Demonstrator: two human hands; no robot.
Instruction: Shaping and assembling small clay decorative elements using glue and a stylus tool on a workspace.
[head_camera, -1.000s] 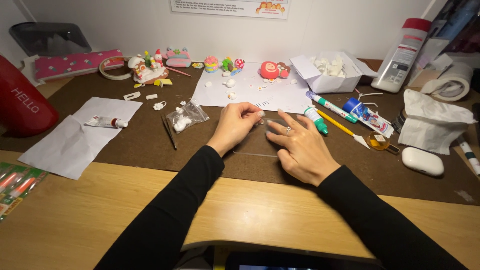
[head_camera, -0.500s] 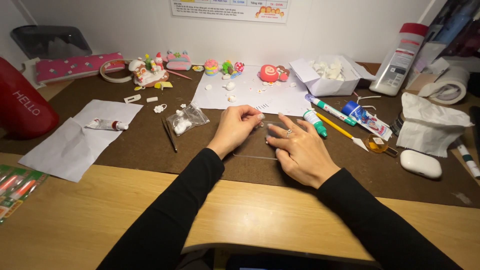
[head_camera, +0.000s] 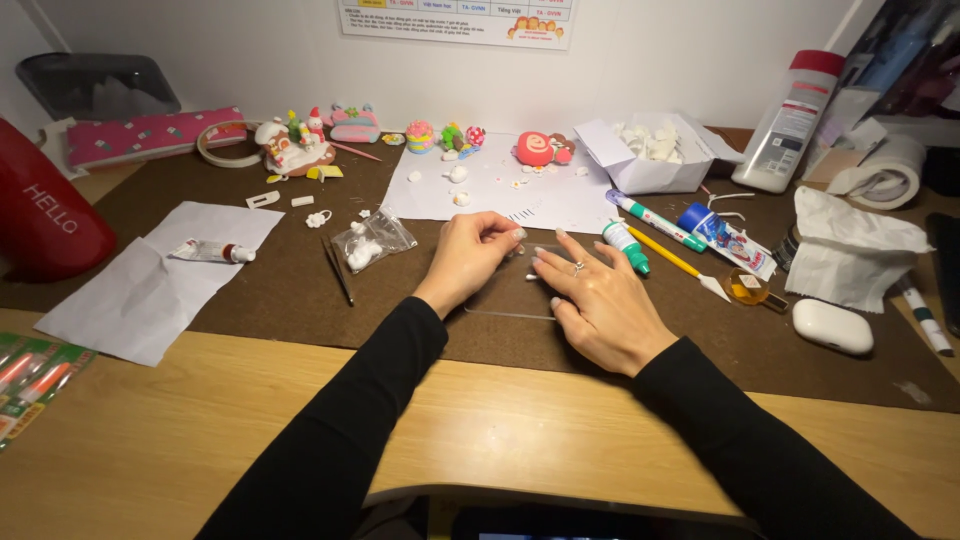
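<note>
A clear plastic plate lies flat on the brown mat in front of me. My left hand is curled, thumb and fingertips pinched together at the plate's far edge; what sits between them is too small to tell. My right hand, with a ring on one finger, rests palm down on the plate's right side, fingers spread. Both arms are in black sleeves.
A small bag of white bits and a thin dark tool lie left of my hands. Green-capped pens, a yellow brush and a white case lie right. Clay figures, white paper and a box stand behind.
Both hands stay on the plate with almost no shift; the fingers of my right hand have spread a little.
</note>
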